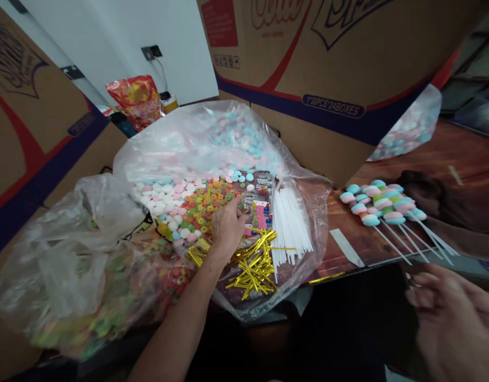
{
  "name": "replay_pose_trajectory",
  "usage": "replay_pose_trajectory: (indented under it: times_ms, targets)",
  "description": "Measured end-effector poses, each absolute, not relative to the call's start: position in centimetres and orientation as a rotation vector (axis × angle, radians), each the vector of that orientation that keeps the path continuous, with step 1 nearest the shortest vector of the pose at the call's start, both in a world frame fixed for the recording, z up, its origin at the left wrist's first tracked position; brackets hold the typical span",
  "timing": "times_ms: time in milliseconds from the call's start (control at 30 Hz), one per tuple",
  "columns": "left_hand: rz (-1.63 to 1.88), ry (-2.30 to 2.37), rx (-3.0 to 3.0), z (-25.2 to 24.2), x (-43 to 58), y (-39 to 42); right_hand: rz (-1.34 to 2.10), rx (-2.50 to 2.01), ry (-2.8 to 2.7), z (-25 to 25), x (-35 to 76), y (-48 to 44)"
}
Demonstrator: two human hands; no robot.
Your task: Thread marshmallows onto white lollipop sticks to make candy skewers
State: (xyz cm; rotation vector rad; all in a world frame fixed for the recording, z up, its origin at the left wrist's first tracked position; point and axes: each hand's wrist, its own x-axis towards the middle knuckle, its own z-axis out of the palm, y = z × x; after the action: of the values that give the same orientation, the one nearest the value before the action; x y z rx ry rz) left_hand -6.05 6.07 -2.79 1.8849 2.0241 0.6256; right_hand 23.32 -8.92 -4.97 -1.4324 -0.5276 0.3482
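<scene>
My left hand (pixel 227 225) reaches over a pile of colourful ring gummies (pixel 206 204), its fingers bent loosely and its fingertips at the pile's right edge. It seems to hold nothing. Pink, white and blue marshmallows (pixel 160 199) lie around the rings. Gold twist ties (pixel 256 268) are scattered just below the hand, with white sticks (pixel 290 225) bundled to their right. At the lower right, my right hand (pixel 453 313) is blurred, thumb and fingers pressed together; what they grip is hidden. Finished-looking candy skewers (pixel 382 201) lie beyond it, sticks towards me.
A clear plastic bag (pixel 180 138) of marshmallows stands behind the piles. Another bag (pixel 109 292) of ring gummies slumps at the left. Large cardboard cartons (pixel 292 63) rise at the back and left. Small printed packets (pixel 262 207) lie beside the sticks. A tape strip (pixel 346 248) marks the table's edge.
</scene>
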Motion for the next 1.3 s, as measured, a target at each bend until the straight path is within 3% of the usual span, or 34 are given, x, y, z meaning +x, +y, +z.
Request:
replay_pose_trajectory:
  times_ms: [100, 233, 467, 733, 967, 1300]
  targets:
    - [0.941, 1.876, 1.593, -2.7, -6.8, 6.1, 0.398, -1.537, -0.744, -3.3, 18.1, -8.5]
    - [1.281, 1.429, 0.960, -1.3, -7.4, 5.1, 0.725, -1.451, -1.108, -2.3, 13.0, -7.3]
    - [1.198, 0.834, 0.231, 0.5, -4.7, 0.9, 1.265, -1.111, -0.757, -2.3, 6.4, -3.0]
    - [1.108, 0.741, -0.046, -0.5, -3.2, -0.9, 1.195, -1.095, -0.747, -3.5, 8.2, -2.4]
    - [1.444, 0.991, 0.380, -0.7, -1.3, -0.8, 1.108, -1.223, -0.922, -3.1, 8.7, -3.1]
    - [1.553, 1.035, 0.343, -0.8, -1.4, -0.4, 0.990, -1.249, -1.108, -2.7, 11.0, -2.9]
